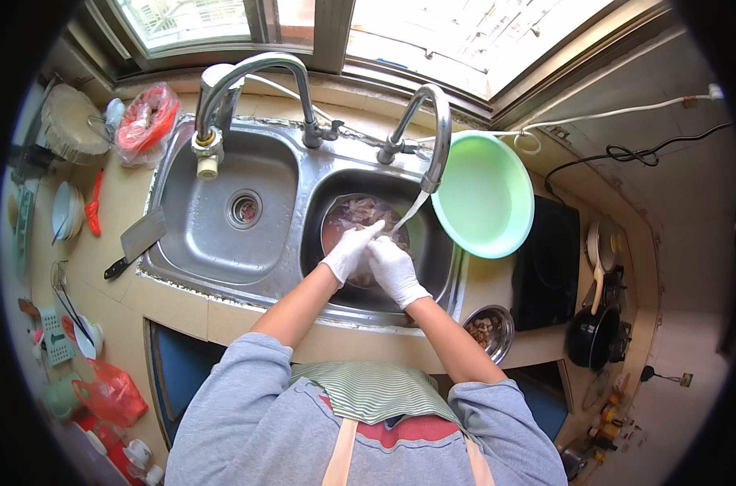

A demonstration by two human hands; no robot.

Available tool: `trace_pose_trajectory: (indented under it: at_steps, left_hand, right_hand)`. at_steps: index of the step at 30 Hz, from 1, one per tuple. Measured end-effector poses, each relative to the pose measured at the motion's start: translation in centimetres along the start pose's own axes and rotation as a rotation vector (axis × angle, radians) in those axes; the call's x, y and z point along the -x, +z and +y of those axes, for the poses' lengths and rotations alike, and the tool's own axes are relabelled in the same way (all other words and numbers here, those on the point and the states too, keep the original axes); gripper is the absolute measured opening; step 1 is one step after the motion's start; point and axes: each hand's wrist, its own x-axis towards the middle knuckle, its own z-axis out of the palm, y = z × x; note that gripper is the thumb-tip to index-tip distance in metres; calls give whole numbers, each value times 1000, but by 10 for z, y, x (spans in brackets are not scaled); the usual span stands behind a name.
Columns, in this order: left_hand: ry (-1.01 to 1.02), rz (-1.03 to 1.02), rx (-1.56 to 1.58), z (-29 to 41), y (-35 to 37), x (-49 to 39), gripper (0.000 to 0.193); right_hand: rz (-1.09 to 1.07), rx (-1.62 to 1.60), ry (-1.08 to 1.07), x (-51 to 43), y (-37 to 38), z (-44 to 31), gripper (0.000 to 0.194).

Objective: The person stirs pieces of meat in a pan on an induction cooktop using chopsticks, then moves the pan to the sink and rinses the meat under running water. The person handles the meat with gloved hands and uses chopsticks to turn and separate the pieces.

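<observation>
Both my hands wear white gloves and meet over a round bowl (333,234) of reddish water and pieces of raw meat (363,209) in the right sink basin (431,261). My left hand (351,252) has its thumb stretched towards the tip of my right hand (395,267), whose fingers are curled. The two hands touch or nearly touch; what lies between the fingers is too small to make out. Water runs from the right faucet (445,133) in a stream just beyond my right fingers, into the bowl.
Left lies the other sink basin (222,243) with its faucet (276,59). A cleaver (143,234) rests by its left rim. A green plastic basin (483,194) stands right of the sink, near a black cooktop (547,267). A metal bowl (506,340) of chopped food sits at the counter's front.
</observation>
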Motion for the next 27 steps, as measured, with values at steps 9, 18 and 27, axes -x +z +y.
trace_pose_trajectory:
  at_steps: [9, 18, 27]
  left_hand:
    - [117, -489, 83, 23, 18, -1, 35]
    - [229, -241, -410, 16, 50, -27, 29]
    - [-155, -282, 359, 30, 33, -5, 50]
  right_hand:
    - [301, -538, 510, 0, -30, 18, 49]
    - [326, -1126, 815, -7, -36, 51, 43]
    - [177, -417, 600, -42, -39, 7, 40]
